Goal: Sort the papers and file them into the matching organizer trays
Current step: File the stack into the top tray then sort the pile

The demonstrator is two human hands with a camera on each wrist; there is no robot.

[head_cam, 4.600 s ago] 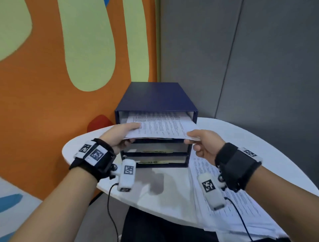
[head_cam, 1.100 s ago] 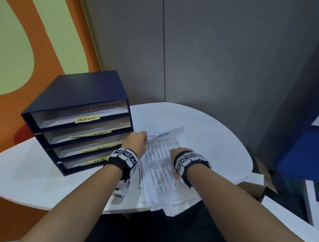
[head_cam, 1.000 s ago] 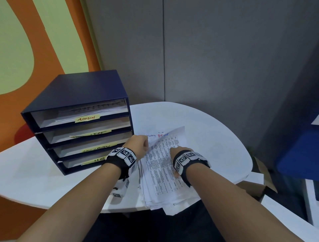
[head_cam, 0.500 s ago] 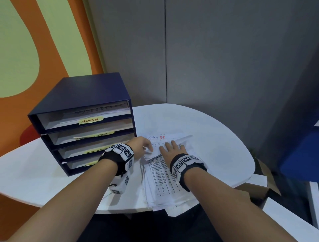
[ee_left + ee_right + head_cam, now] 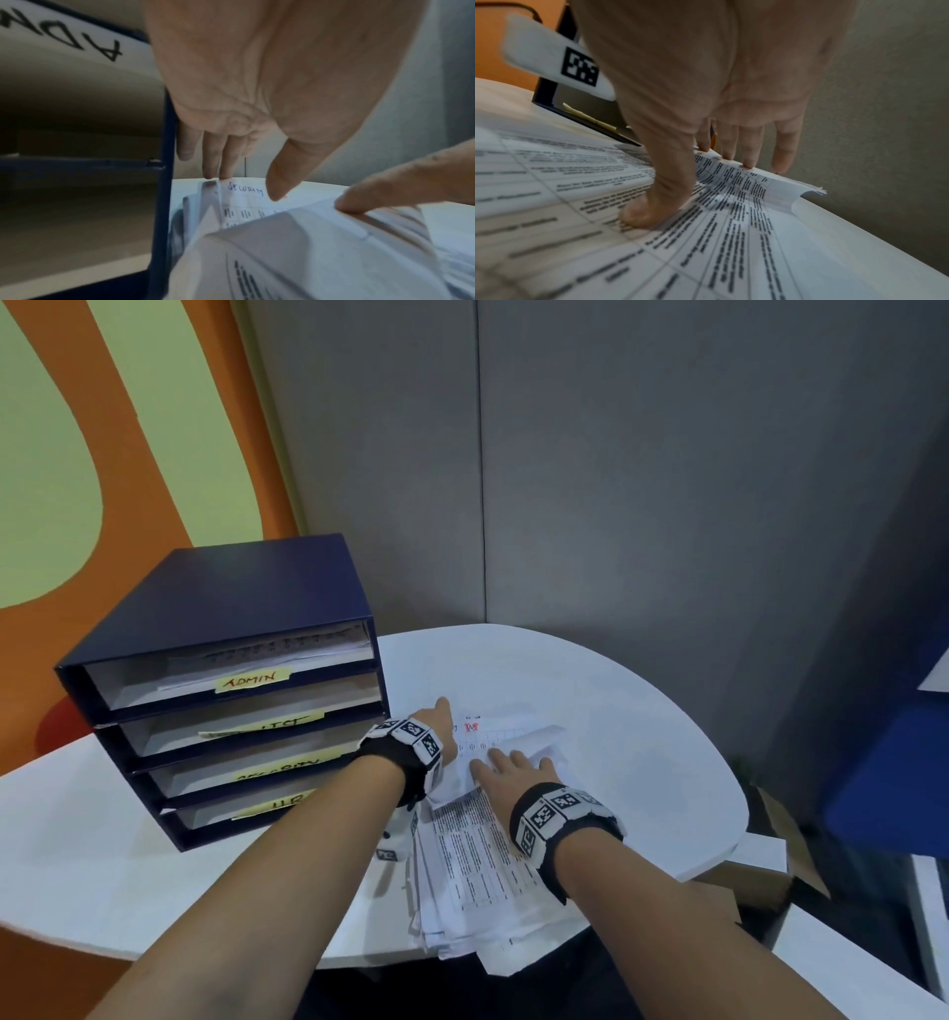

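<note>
Since half a second ago the right hand (image 5: 513, 765) has slid slightly toward the near side of the stack of papers (image 5: 475, 860), and the top sheets' far edge has curled up higher; the left hand (image 5: 441, 719) has stayed at the stack's far left corner, and the organizer (image 5: 231, 629) has not shifted.

Head view: the stack lies on the white table (image 5: 642, 762), just right of the dark blue organizer, its near end overhanging the table's near edge; the right hand lies flat on it, fingers spread and straight; the left hand reaches to the far left corner, its grip hidden here by the wristband; the organizer's four trays carry yellow labels, the top one reading ADMIN (image 5: 251, 681), with sheets already in that tray.

Left wrist view: the left hand (image 5: 257, 101) has straight, loosely parted fingers (image 5: 218, 162) whose tips touch the far edge of a sheet with a handwritten word, the thumb just above it, gripping nothing; a finger of the other hand presses a raised, curled sheet (image 5: 308, 233); the organizer's blue frame (image 5: 164, 182) stands just left.

Right wrist view: the right hand (image 5: 718, 81) is spread wide; its thumb (image 5: 654, 203) presses down on the printed top sheet (image 5: 731, 243) while the fingertips (image 5: 749, 160) push its bowed far edge; the hand encloses nothing.
</note>
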